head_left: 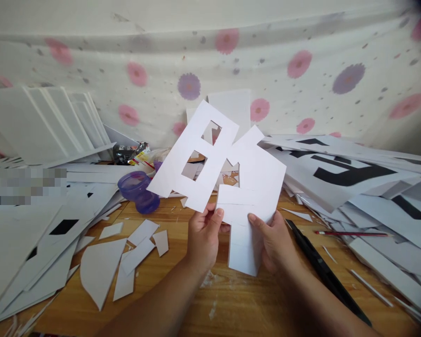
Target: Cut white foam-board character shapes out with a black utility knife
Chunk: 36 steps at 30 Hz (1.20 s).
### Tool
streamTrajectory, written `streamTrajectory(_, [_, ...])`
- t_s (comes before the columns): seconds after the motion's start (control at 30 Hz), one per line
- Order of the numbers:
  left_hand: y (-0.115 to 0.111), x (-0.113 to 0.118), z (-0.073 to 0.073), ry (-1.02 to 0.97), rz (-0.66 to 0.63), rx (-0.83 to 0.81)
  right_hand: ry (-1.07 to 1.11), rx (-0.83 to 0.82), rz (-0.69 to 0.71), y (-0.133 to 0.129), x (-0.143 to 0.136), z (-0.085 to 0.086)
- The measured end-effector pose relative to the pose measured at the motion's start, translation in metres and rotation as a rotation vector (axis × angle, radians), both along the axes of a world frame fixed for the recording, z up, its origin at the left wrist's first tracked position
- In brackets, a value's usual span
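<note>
Cut-out card [256, 173] is up over the middle of the bench [238, 304], between my left hand [203, 234] and right hand [275, 241]. Left of my left hand: loose offcuts [103, 264] on the bench, some overlapping. Further left: left sheet pile [17, 238]. Behind the offcuts, just left of the card: container [135, 180]. Boards [45, 121] stand back left, behind that pile. Right of my right hand: long tool [326, 267], flat on the bench. Beyond it, right: right sheet pile [340, 189], pencil [352, 233] at its edge. Cloth [157, 61] hangs behind everything.
</note>
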<state>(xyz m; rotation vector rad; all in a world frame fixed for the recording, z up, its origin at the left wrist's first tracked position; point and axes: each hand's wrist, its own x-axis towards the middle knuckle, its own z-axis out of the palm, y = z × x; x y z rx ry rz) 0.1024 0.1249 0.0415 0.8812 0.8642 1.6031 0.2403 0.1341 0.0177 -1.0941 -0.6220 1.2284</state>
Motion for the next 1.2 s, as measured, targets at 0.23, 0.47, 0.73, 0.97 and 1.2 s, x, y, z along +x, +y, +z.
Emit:
streamTrajectory(0.23, [-0.001,0.004,-0.005,0.06,-0.163,-0.077,0.01,0.006,0.022,-0.003,-0.001,0.002])
streamTrajectory(0.47, [-0.002,0.005,-0.006,0.181,-0.103,-0.135,-0.119,0.024,0.011,-0.004,-0.001,0.003])
streamTrajectory(0.73, [-0.003,0.003,-0.008,0.255,-0.008,-0.132,-0.198,0.045,-0.026,-0.006,-0.003,0.005])
streamTrajectory(0.97, [0.002,-0.002,-0.007,0.092,-0.189,-0.113,-0.157,0.078,-0.001,-0.004,0.001,0.006])
streamTrajectory(1.2, [0.004,-0.014,0.0,0.219,-0.33,-0.076,-0.125,0.069,0.046,-0.001,0.009,0.005])
